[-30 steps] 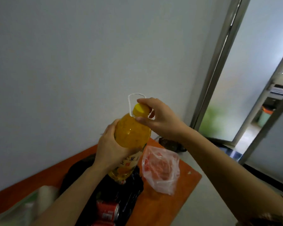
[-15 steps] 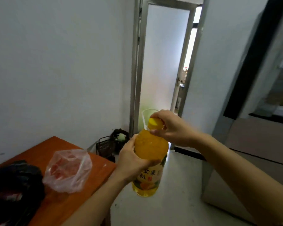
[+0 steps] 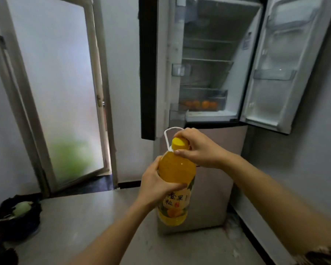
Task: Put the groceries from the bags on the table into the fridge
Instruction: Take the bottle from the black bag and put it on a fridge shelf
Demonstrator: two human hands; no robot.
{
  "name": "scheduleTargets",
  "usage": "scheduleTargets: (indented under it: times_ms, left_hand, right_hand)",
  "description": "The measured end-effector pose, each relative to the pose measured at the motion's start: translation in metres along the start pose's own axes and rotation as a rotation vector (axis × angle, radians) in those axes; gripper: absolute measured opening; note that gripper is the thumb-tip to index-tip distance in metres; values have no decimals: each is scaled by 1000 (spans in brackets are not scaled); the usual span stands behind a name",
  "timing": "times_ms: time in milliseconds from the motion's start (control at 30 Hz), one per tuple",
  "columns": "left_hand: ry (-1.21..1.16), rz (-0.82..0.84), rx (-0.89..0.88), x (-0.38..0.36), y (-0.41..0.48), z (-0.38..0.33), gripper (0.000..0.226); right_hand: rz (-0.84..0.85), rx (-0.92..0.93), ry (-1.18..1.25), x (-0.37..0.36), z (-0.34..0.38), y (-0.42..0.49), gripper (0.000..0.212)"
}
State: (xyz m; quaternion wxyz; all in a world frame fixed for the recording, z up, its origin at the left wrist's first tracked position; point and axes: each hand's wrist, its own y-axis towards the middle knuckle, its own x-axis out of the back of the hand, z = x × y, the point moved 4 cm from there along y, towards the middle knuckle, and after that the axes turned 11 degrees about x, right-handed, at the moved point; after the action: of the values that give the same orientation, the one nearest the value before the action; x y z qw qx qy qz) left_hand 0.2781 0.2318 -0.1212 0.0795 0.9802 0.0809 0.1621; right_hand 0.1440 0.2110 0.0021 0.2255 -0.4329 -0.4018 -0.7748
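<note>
Nearest the camera, the left hand (image 3: 157,186) wraps the middle of the juice bottle (image 3: 177,173), its fingers (image 3: 177,186) curled round the front just above the label. A little higher and farther out, the right hand (image 3: 199,150) closes over the yellow cap (image 3: 180,143), thumb and fingers pinching it beside the white carry loop (image 3: 167,136).

The bottle hangs in the air between both hands. Its long axis is close to upright, with the cap on top and the base pointing at the floor.

The open fridge (image 3: 208,119) lies straight beyond the bottle and higher. Its bare shelves (image 3: 206,61) sit above cap level, and so does a drawer (image 3: 203,96) holding oranges (image 3: 205,104).

The move ahead looks like a forward and upward carry. The left hand seems to bear the weight, while the right steers the top toward a shelf or the door bin (image 3: 273,74) on the right.
</note>
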Motion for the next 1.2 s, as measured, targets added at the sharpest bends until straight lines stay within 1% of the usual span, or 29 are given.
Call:
scheduleTargets:
  times_ms: [133, 233, 300, 400, 500, 567, 700, 867, 1033, 1200]
  left_hand:
    - [-4, 67, -80, -49, 85, -15, 88]
    - [-32, 98, -165, -76, 148, -43, 82]
    - [-35, 93, -224, -89, 186, -68, 81]
    - [-46, 91, -282, -110, 242, -102, 87]
    - [-54, 69, -332, -131, 294, -129, 82]
    - [-42, 33, -360, -144, 326, -142, 85]
    - [-57, -78, -425, -176, 389, -169, 88]
    - [-109, -266, -517, -206, 462, -214, 96]
    - [-130, -465, -631, -211, 530, -267, 101]
    - [-82, -634, -747, -197, 588, -311, 103]
  right_hand:
    - [-19, -84, -68, 39, -71, 19, 37]
    - [-71, -105, -114, 76, -114, 39, 33]
    - [-122, -114, -155, 103, -140, 54, 36]
    - [-188, -112, -204, 139, -176, 77, 40]
    - [-228, -101, -228, 170, -214, 98, 44]
    - [-260, -83, -259, 187, -239, 110, 44]
    - [-317, 19, -312, 220, -299, 136, 46]
    - [-399, 212, -363, 274, -358, 173, 46]
    - [-482, 420, -425, 330, -397, 224, 45]
    - [-604, 560, -418, 367, -421, 272, 48]
